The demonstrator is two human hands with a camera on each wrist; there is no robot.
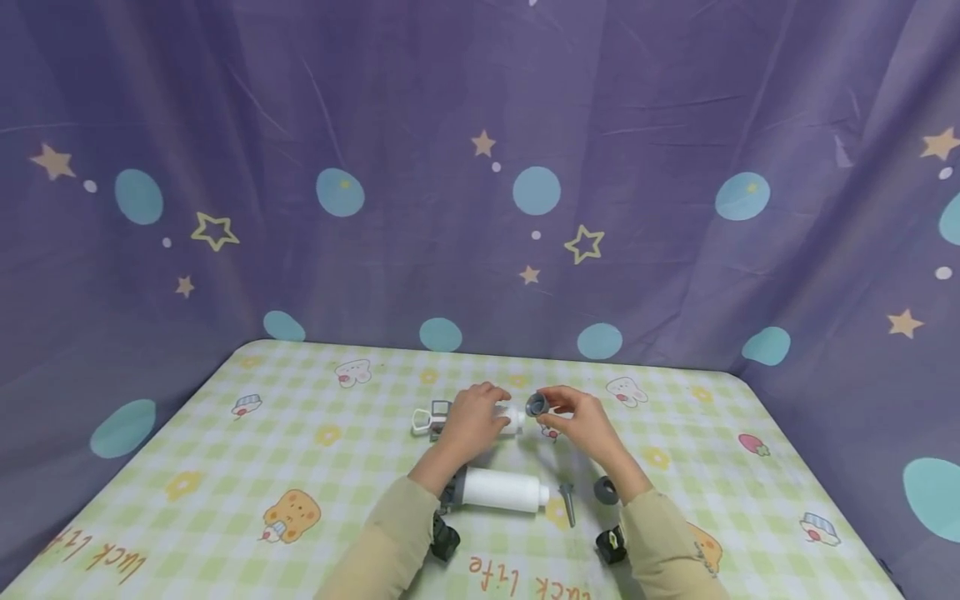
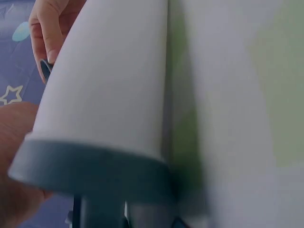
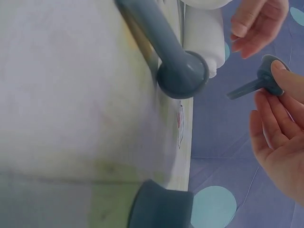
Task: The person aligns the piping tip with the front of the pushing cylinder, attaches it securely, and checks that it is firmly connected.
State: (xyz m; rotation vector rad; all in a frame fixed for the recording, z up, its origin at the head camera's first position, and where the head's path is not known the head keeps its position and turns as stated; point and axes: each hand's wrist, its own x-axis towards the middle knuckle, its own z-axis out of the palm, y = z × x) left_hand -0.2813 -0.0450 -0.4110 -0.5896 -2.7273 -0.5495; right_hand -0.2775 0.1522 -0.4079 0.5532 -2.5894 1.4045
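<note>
My right hand [image 1: 588,425] pinches a dark grey funnel-shaped piece [image 1: 536,405] between thumb and fingers. Its thin stem shows in the right wrist view, pointing away from the palm. Beside it, my left hand [image 1: 472,421] hovers over a white cylinder [image 1: 512,420] with a grey and white looped end, partly hiding it. In the right wrist view the left fingers [image 3: 256,23] are loosely bent, and a gap separates them from the cylinder. A second white cylinder [image 1: 501,490] with a dark grey collar [image 2: 95,166] lies nearer, below my left wrist.
Right of the nearer cylinder lies another grey stemmed piece [image 1: 568,504]. A dark grey ring-like cap [image 1: 606,490] sits by my right forearm. The checked tablecloth [image 1: 360,450] covers the table, and a purple curtain [image 1: 420,250] hangs behind.
</note>
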